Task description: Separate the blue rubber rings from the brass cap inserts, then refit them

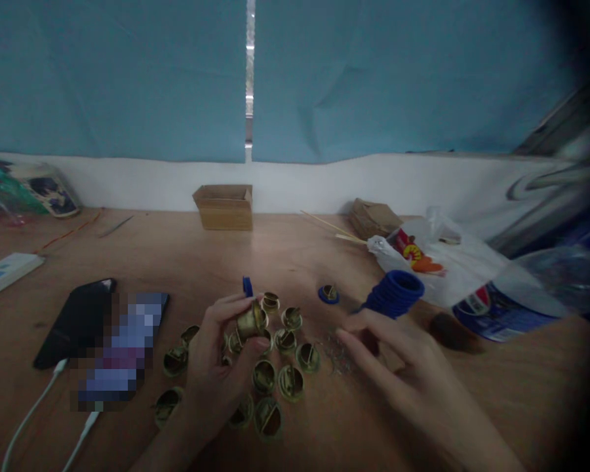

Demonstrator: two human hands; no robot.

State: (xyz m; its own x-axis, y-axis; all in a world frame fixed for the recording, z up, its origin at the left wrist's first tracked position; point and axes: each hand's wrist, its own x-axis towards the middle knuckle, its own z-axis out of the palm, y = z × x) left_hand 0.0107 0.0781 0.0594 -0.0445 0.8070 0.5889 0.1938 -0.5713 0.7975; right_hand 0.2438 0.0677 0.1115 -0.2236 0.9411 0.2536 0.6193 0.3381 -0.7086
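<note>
My left hand [216, 360] is closed around a small brass-coloured cup [248, 322], tilted between thumb and fingers. A blue ring [247, 286] shows edge-on by its fingertips; I cannot tell whether it is held. My right hand [403, 357] has thumb and forefinger nearly together, and whatever lies between them is too small to make out. Under those fingertips lies a loose pile of thin metal bits [338, 354]. Several brass cups [291, 383] with a bar across the inside lie around my left hand. Another cup [329, 292] sits in a blue ring beyond.
A leaning stack of blue rings [396, 292] stands beyond my right hand. To its right are a plastic bag [452, 255] and a clear bottle with a blue label [506, 308]. Two phones [73, 321] with white cables lie left. A cardboard box [226, 213] stands at the back.
</note>
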